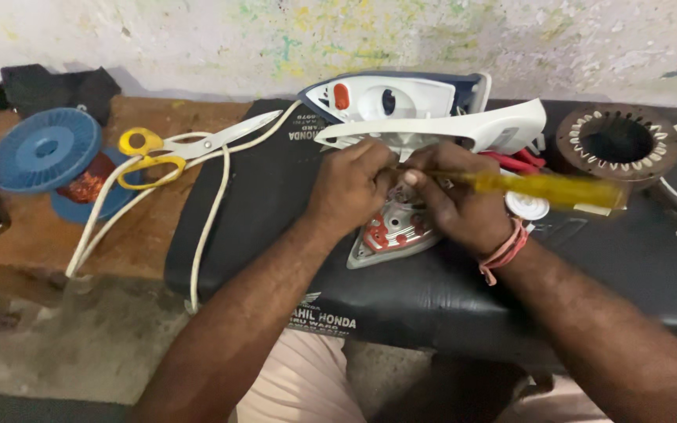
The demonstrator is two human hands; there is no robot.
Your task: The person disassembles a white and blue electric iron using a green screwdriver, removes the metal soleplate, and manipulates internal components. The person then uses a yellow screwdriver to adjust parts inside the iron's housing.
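We had both hands down on the opened steam iron, which lay on a black padded seat cushion (pixel 276 204) serving as our worktop. The iron's metal base (pixel 389 231), with red and silver parts exposed, sat directly under our hands, its pointed end toward us and to the left. The white and blue upper housing (pixel 401 98) lay just beyond it, tipped on its side, and the white handle shell (pixel 464 129) stretched rightward across the top of our knuckles.

Our right hand (pixel 452 200) was closed around a yellow-handled screwdriver (pixel 546 188). Its long axis ran nearly level, from the handle end out at the right to the tip at the left, where it disappeared between our two hands above the base. The tip itself was hidden, so we could not tell what it met. Our left hand (pixel 350 188) was curled in a narrow grip against the edge of the handle shell and the base, touching the right hand's fingers; whether it pinched some small part we could not tell.

So the work point lay between the hands, closer to the left hand's fingertips, with the tool entering from the right.

Well apart to the left lay yellow-handled scissors (pixel 158 153), a blue spool (pixel 48 153), and the white cord (pixel 205 211) trailing off the cushion. To the right stood a round motor stator (pixel 619 142), and a small white knob (pixel 526 206) lay just beside our right wrist.
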